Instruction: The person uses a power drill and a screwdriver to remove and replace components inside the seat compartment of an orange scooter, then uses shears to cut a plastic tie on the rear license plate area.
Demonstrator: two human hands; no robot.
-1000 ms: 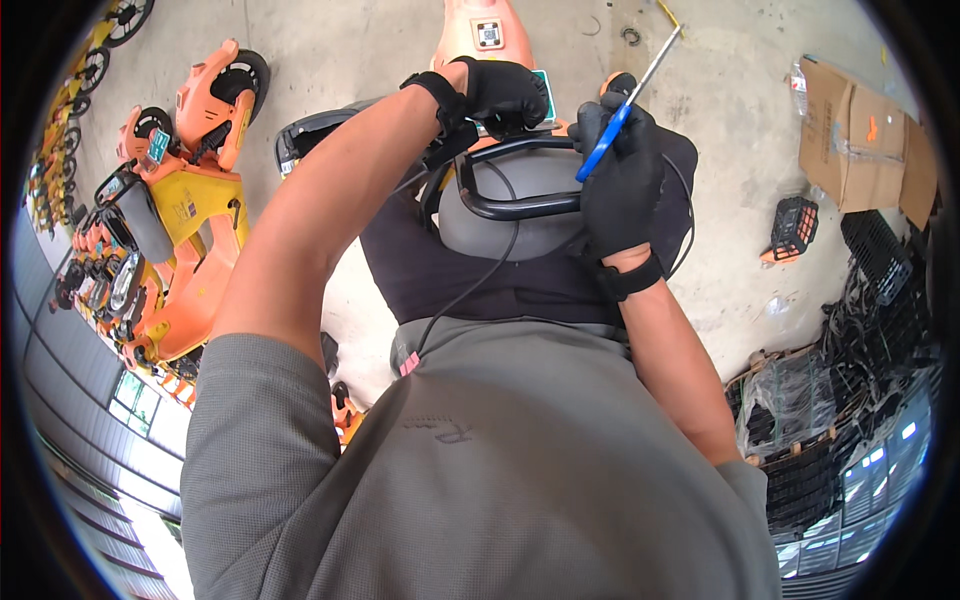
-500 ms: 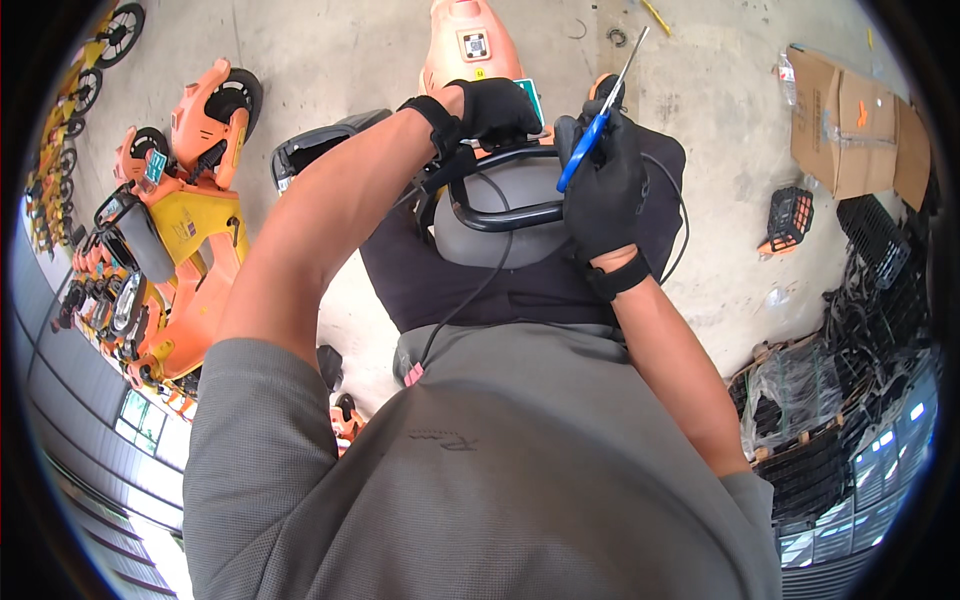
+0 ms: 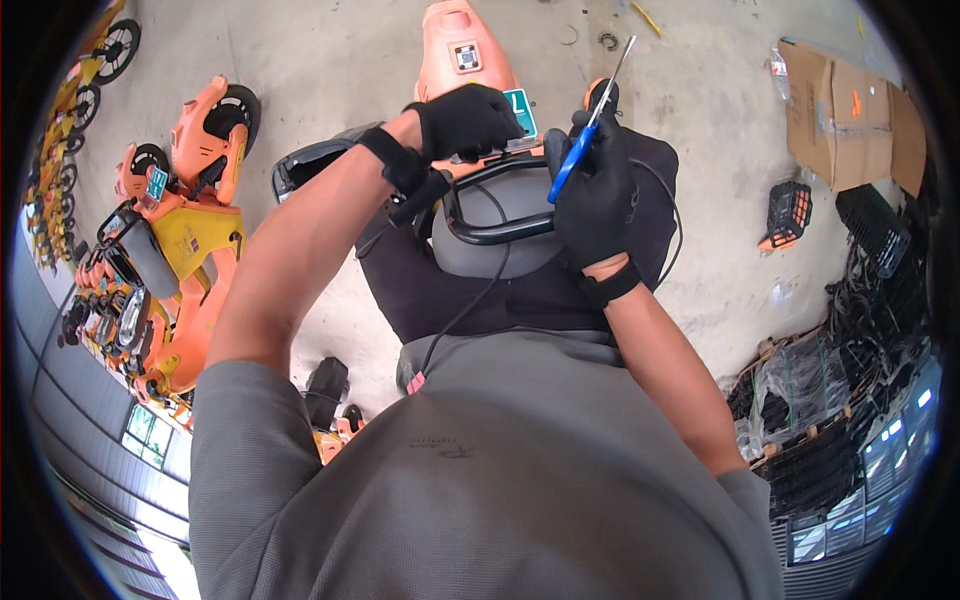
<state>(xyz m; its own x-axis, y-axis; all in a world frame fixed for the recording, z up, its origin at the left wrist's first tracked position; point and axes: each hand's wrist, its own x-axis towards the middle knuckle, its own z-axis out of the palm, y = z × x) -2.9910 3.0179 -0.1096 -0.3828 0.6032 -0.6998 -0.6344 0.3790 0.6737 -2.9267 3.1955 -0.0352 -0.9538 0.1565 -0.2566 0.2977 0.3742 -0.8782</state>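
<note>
Between my legs stands an orange scooter (image 3: 440, 60) with a grey seat (image 3: 470, 258) and a black tubular rail (image 3: 500, 230) across it. My left hand (image 3: 468, 122), in a black glove, is closed at the left edge of a small green plate (image 3: 523, 110). Whatever its fingers pinch is hidden. In my gloved right hand (image 3: 597, 195), a screwdriver (image 3: 572, 165) with a blue handle points its metal shaft up and away from me. That hand is beside the rail's right end.
More orange and yellow scooters (image 3: 190, 235) stand at the left. At the right are an opened cardboard box (image 3: 835, 115), a small black basket (image 3: 788, 212) and a heap of black parts (image 3: 870, 310). A black cable (image 3: 470, 305) hangs across my lap.
My left hand has shifted slightly left, uncovering more of the green plate. My right hand has come a little left and lower with the screwdriver, still gripping it.
</note>
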